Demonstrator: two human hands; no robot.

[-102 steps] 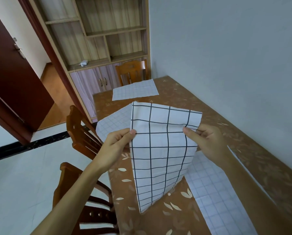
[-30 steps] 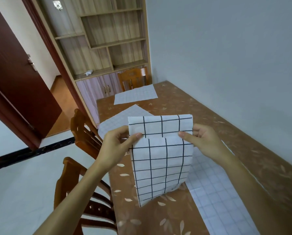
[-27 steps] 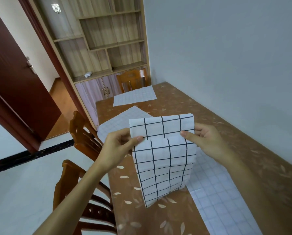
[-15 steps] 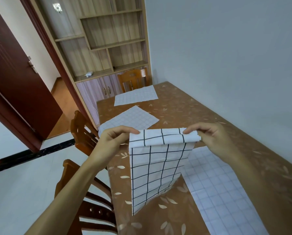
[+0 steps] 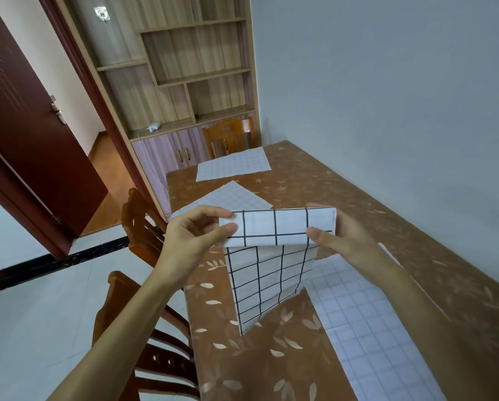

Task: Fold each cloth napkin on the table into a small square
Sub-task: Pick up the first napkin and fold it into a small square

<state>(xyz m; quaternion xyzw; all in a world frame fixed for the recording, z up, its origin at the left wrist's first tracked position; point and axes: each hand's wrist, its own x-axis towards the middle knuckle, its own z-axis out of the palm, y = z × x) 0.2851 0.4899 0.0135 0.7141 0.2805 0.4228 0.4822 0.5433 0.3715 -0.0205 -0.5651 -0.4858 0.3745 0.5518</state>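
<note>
Napkin [image 5: 274,256] in the air over the surface [image 5: 343,186], top edge now rolled toward the viewer into a flap where a second ago it stood flat. Left hand [image 5: 193,238] pinches the fold at 9 o'clock, right hand [image 5: 341,235] pinches it at 3 o'clock. That's the halving fold going in; three fine-checked napkins [image 5: 367,328] lie flat, waiting.
</note>
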